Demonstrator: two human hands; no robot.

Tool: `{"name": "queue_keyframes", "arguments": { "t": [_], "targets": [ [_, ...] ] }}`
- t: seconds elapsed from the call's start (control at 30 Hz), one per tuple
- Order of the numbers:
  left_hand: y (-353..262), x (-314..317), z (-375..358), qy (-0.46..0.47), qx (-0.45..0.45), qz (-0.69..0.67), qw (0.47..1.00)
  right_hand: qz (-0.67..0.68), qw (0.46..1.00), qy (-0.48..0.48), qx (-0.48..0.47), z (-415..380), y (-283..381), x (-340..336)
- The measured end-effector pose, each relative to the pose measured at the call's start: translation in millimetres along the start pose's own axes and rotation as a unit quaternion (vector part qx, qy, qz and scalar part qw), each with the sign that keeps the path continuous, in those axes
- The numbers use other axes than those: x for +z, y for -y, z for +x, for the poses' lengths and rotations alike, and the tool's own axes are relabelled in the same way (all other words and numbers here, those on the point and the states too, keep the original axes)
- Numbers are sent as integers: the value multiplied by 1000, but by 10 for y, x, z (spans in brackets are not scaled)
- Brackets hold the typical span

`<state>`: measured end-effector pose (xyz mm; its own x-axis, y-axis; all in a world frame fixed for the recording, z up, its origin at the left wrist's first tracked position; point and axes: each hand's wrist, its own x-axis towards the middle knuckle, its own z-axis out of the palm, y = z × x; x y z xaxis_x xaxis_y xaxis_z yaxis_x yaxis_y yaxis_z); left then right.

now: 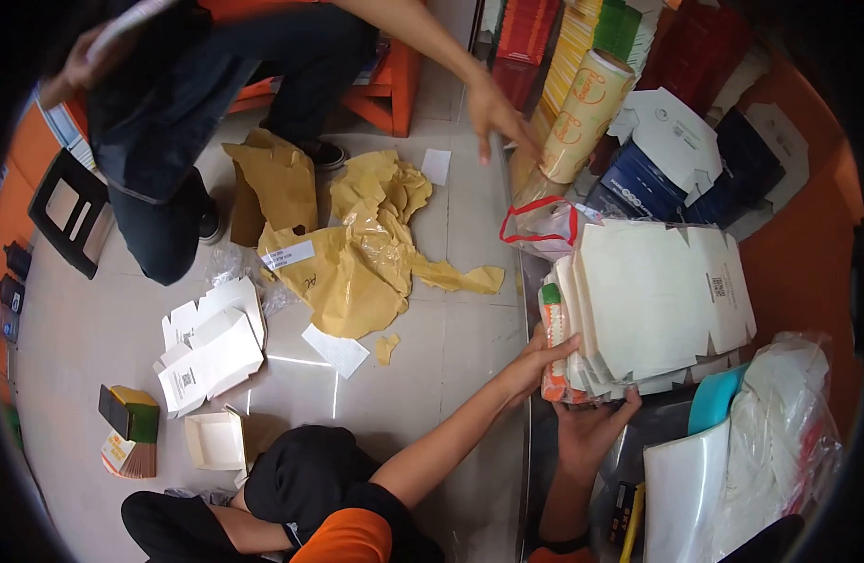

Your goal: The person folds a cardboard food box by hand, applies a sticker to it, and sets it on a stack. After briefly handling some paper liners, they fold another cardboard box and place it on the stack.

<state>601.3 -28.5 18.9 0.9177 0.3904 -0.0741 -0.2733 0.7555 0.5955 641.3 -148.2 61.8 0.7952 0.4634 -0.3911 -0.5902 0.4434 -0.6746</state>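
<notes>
A stack of flat, unfolded white cardboard boxes, with a printed code on the top one, lies on its side at the right. My left hand grips its near left edge, thumb on top, beside the orange and green edges of some pieces. From below, my right hand clasps the near edge with its thumb up; some of its fingers are hidden under the stack. Clear plastic with a red rim touches the stack's far left corner.
Another person's hand reaches toward a printed roll. Blue-sided flat boxes stand behind the stack. Torn brown paper, white flat boxes and an open box lie on the floor. Plastic-wrapped items sit nearer me.
</notes>
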Motion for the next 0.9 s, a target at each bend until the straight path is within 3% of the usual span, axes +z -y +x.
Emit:
{"name": "queue_keyframes", "arguments": {
  "t": [0.17, 0.33, 0.4, 0.43, 0.5, 0.6, 0.7, 0.83, 0.9],
  "targets": [
    [-39, -19, -24, -9, -13, -35, 999, -1, 997, -41, 62, -106, 66, -15],
    [-37, 19, -44, -11, -1, -22, 1000, -79, 992, 97, 6, -844, -48, 175],
    [21, 11, -28, -11, 40, 5, 999, -290, 910, 289, -58, -1084, 9, 287],
    [25, 33, -26, -11, 59, 20, 998, -373, 842, 380, -82, -1162, 93, 332],
    [-56, 97, -81, 2, 43, 11, 999, -500, 671, 546, -38, -1106, 468, 417],
    [-34, 239, -27, 15, 58, 90, 994, -400, 720, 561, -76, -1062, 663, 427],
    [273, 274, 47, 4, 53, 224, 973, -402, 794, 447, -85, -1061, 661, 386],
    [462, 330, 232, 35, 6, 402, 915, -462, 771, 425, -106, -931, 692, 416],
    [367, 395, 189, 80, -81, 260, 959, -477, 775, 397, -121, -865, 674, 402]
  ]
}}
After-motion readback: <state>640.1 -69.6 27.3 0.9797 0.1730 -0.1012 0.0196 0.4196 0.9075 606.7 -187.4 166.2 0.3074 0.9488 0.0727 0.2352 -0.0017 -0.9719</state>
